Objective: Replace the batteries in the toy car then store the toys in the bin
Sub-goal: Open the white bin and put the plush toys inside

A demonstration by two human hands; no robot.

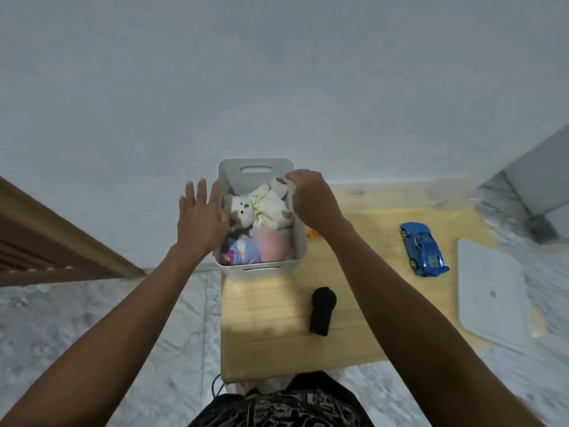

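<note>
Right grip [309,197] pinches cream plush dog [272,208] in white bin [300,238]

Light: dim, cool, soft | shadow: across table [277,334] near edge | blur: soft overall, worse right of table | distortion: wide-angle bending at edges

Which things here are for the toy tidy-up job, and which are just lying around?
For the job: white bin, plush dog, doll, blue toy car, black remote.

Just lying about: white lid, small orange thing, wooden table.
</note>
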